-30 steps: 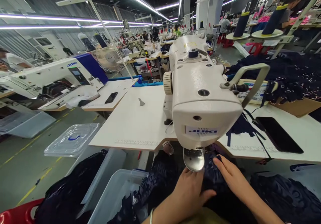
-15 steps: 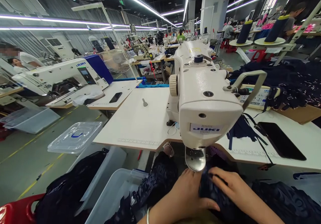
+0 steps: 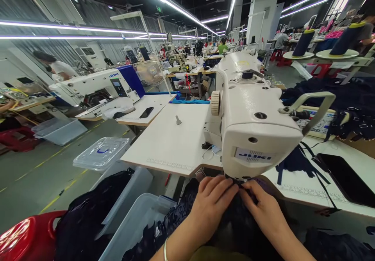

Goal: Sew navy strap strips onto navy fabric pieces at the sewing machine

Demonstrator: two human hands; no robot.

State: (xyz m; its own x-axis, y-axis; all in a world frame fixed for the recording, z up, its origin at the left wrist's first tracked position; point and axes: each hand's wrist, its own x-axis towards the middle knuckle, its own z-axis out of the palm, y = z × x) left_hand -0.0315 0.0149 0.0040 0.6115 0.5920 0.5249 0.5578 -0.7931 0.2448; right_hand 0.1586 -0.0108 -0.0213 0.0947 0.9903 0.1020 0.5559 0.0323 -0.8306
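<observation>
Below the head of the sewing machine (image 3: 260, 140), dark cloth (image 3: 238, 210) is lying between the two hands, in front of the notch in the surface (image 3: 164, 148). The right hand (image 3: 265, 210) is pinching the cloth between thumb and forefinger. The left hand (image 3: 209, 204) is curling its fingers over it; whether it is gripping or only pressing, I cannot tell. Both sets of fingertips are working close under the head, leaving little room above them. A flat metal piece (image 3: 178, 120) is lying on the surface's left part, well back from the front edge. On the right part, a phone (image 3: 347, 177) is resting near that edge. A plastic bin (image 3: 143, 214) is standing left of the left forearm, narrowing the room there.
</observation>
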